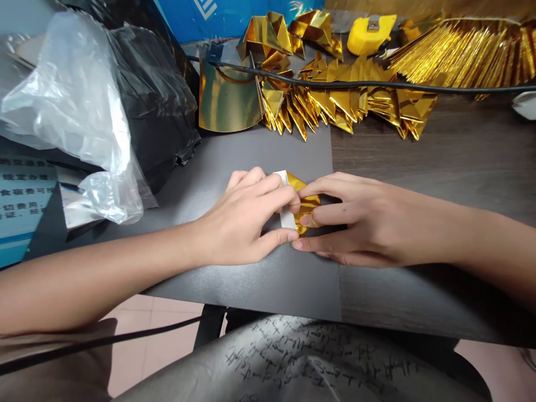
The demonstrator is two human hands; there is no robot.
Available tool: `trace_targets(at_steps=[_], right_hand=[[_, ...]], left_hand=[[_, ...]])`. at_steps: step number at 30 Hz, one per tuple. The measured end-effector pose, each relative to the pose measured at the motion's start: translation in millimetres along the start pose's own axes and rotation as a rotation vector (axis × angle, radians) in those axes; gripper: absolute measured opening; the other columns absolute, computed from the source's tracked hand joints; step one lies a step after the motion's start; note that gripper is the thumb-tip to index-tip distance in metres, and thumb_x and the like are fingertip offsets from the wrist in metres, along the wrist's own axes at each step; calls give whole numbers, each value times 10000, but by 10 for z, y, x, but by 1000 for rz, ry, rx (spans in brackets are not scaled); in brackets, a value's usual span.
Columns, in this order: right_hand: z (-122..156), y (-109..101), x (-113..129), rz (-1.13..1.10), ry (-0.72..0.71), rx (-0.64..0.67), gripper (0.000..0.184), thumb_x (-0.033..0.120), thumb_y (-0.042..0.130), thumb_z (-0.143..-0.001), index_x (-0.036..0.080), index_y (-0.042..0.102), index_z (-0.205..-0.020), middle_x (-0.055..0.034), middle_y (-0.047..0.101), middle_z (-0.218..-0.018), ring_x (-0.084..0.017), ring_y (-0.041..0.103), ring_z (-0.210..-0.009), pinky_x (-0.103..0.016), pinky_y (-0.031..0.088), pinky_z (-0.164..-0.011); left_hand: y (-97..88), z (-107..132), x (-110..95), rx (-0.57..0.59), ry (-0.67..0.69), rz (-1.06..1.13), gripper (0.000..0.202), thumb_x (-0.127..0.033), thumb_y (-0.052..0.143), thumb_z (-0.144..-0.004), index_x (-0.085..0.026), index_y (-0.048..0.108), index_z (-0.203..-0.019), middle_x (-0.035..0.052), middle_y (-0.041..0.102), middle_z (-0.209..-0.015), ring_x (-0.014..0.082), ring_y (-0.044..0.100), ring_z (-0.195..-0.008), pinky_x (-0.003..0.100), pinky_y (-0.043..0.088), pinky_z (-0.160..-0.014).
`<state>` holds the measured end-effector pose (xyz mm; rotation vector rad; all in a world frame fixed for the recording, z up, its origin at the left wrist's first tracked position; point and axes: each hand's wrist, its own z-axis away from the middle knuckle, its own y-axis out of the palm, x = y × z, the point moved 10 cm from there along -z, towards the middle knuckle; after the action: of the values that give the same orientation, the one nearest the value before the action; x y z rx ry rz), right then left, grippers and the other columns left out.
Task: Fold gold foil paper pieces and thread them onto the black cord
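Observation:
A small sheet of gold foil paper (308, 206), partly folded, lies on the dark mat between my hands. Its white back shows as a strip along the left side. My left hand (247, 215) presses on that white strip, with curled fingers at the top and the thumb at the lower edge. From the right, my right hand (372, 218) pinches the gold side, its fingertips meeting those of the left. Fingers cover part of the folds. Several folded gold foil pieces (335, 97) lie in a row farther back.
A black cable (377, 86) crosses over the folded pieces. Behind stand a yellow tape measure (371, 34) and a fanned gold foil bundle (473, 53). Left are a black plastic bag (154, 95) and a clear plastic bag (79, 95). A curved gold sheet (228, 97) stands near them.

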<state>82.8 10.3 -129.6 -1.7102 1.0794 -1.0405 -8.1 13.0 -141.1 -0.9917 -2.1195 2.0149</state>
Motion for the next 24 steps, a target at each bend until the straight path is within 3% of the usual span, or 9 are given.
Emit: trace_targets(at_steps=[8, 15, 24], right_hand=[[9, -8, -9, -23, 7, 16, 276, 279, 528, -1037, 231, 731, -1217, -84, 662, -1228, -290, 510, -1267, -469, 456, -970], [3, 7, -16, -28, 14, 22, 264, 267, 534, -1031, 243, 732, -1203, -65, 675, -1221, -292, 516, -1262, -469, 450, -981], [-2, -1, -21, -36, 31, 24, 270, 271, 513, -1040, 249, 747, -1172, -55, 681, -1193, -287, 514, -1242, -456, 443, -958]], left_hand=[[18, -23, 7, 114, 40, 98, 172, -367, 649, -943, -210, 631, -1013, 19, 614, -973, 205, 464, -956, 370, 268, -887], [3, -36, 30, 106, 31, 134, 136, -354, 685, -938, -228, 702, -889, 8, 636, -944, 196, 481, -957, 368, 263, -909], [-16, -18, -38, 65, 72, 61, 162, -359, 661, -964, -220, 705, -894, 18, 640, -928, 203, 507, -956, 377, 267, -924]])
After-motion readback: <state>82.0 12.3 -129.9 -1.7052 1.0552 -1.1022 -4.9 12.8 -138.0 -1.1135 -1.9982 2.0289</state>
